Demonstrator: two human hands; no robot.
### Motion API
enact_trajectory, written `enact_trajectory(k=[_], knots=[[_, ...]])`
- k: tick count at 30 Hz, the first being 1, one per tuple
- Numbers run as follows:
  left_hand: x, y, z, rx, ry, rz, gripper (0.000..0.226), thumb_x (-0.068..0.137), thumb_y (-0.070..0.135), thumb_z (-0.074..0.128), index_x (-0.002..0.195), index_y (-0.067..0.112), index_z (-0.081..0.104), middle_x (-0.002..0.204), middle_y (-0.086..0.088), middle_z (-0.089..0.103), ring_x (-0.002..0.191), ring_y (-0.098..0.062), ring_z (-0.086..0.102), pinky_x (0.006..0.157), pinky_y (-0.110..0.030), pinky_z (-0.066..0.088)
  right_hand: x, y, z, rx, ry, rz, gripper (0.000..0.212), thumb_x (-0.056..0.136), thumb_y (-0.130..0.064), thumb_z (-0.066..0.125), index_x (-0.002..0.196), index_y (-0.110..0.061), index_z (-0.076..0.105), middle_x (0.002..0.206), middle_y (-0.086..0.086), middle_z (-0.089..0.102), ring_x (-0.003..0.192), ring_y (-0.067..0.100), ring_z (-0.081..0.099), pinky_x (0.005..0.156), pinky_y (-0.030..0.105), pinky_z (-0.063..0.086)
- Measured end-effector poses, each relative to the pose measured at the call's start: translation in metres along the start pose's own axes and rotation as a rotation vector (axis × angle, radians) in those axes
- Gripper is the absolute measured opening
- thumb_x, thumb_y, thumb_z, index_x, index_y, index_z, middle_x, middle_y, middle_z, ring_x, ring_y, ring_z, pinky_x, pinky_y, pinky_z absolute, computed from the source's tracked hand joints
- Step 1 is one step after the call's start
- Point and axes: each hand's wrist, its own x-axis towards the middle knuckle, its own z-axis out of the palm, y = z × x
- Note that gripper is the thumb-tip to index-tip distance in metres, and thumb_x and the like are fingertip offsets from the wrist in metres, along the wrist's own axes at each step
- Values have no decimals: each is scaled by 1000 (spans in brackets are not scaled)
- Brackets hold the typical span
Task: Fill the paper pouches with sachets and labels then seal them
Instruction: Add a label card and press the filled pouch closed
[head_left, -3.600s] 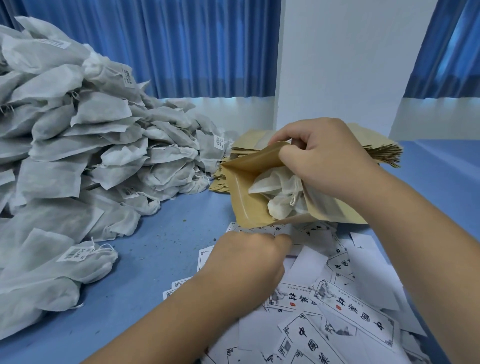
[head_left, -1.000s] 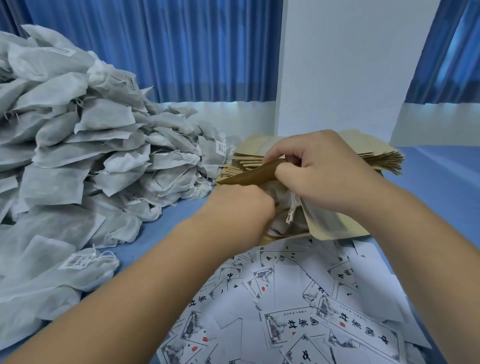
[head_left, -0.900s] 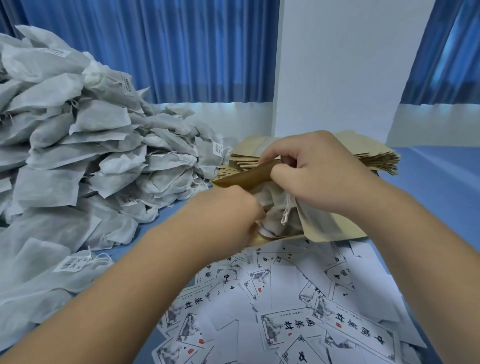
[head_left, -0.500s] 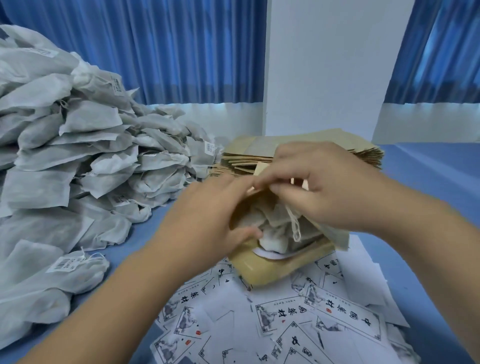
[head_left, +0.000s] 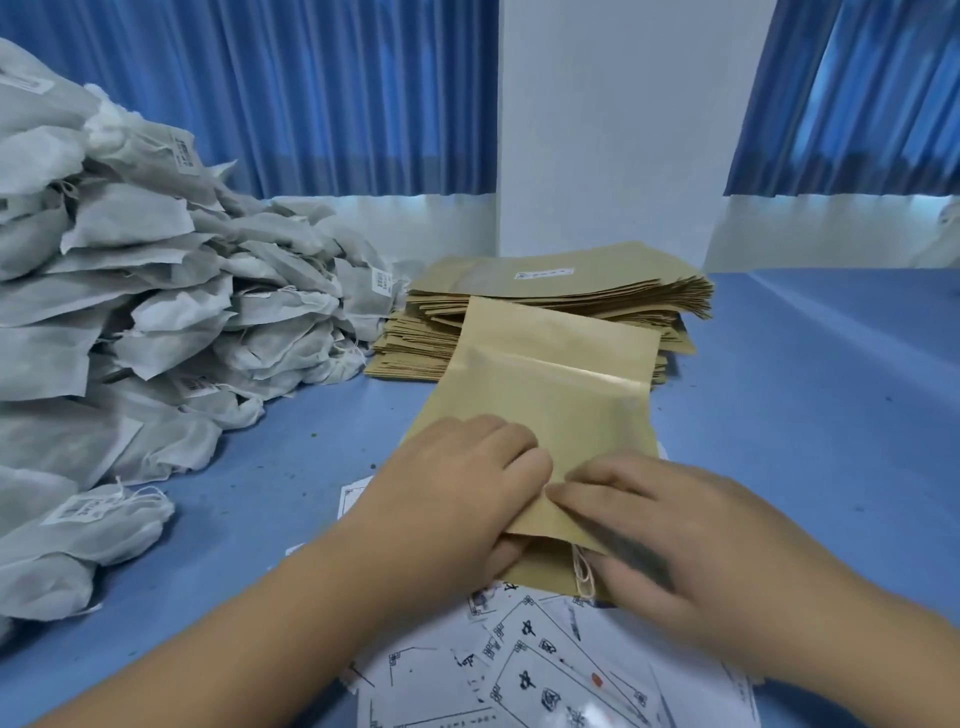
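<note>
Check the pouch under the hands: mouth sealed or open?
Open. The pouch gapes at its near edge, a white string hangs out, and the left hand and right hand pinch the upper lip.

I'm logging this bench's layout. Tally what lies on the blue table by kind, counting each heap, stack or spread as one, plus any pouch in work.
Heap of white sachets: 1
Stack of empty paper pouches: 1
Pouch in work: 1
Spread of printed labels: 1
Total: 4
</note>
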Motion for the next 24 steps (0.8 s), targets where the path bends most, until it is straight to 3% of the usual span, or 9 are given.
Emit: enact_trajectory(k=[5, 7, 9, 12, 15, 17, 21, 24], knots=[[1, -1, 9, 34, 28, -29, 10, 68, 10, 71, 75, 11, 64, 86, -4, 69, 79, -28, 66, 56, -38, 53, 2, 3, 9, -2, -13, -29, 35, 90, -26, 48, 120, -23, 68, 101, -8, 68, 86, 15, 65, 72, 31, 54], [0, 0, 12, 29, 15, -31, 6, 73, 18, 66, 72, 12, 64, 84, -2, 69, 78, -28, 66, 55, -37, 52, 1, 5, 11, 20, -41, -21, 34, 90, -29, 53, 121, -27, 67, 103, -12, 67, 91, 12, 63, 78, 28, 51], [0, 3, 13, 37, -2, -75, 25, 80, 37, 55, 71, 15, 64, 80, 0, 66, 75, -25, 64, 53, -36, 50, 0, 6, 14, 60, -38, 7, 35, 90, -35, 52, 122, -29, 66, 103, -14, 66, 96, 10, 60, 84, 29, 50], [5, 8, 10, 63, 3, -146, 35, 86, 45, 45, 77, 17, 64, 83, 1, 64, 78, -24, 61, 59, -37, 49, 0, 6, 17, 173, 113, 90, 28, 89, -30, 53, 109, -26, 71, 92, -14, 67, 86, 10, 62, 72, 35, 54], [5, 10, 1, -76, 36, -215, 30, 83, 43, 51, 99, 22, 67, 105, 7, 63, 100, -17, 58, 84, -37, 45, 3, 8, 15, 248, 240, 169, 25, 91, -31, 51, 101, -27, 73, 84, -16, 65, 78, 6, 61, 66, 33, 53], [3, 11, -6, -203, 0, -275, 42, 77, 50, 46, 109, 29, 64, 112, 14, 59, 108, -10, 54, 92, -34, 40, 4, 6, 14, 234, 244, 162, 28, 91, -35, 46, 98, -28, 73, 81, -15, 63, 75, 6, 59, 63, 33, 51], [16, 17, -7, -70, -154, -348, 58, 74, 73, 29, 106, 37, 61, 105, 16, 54, 105, -7, 47, 87, -30, 32, 6, 5, 15, 255, 220, 159, 25, 92, -30, 47, 97, -28, 72, 77, -13, 60, 73, 7, 57, 62, 35, 50], [30, 22, 0, 152, -98, -357, 31, 82, 56, 49, 96, 29, 57, 98, 7, 53, 97, -21, 49, 73, -33, 24, 8, 3, 16, 267, 234, 138, 28, 93, -29, 45, 94, -24, 72, 76, -11, 59, 72, 9, 56, 62, 36, 49]])
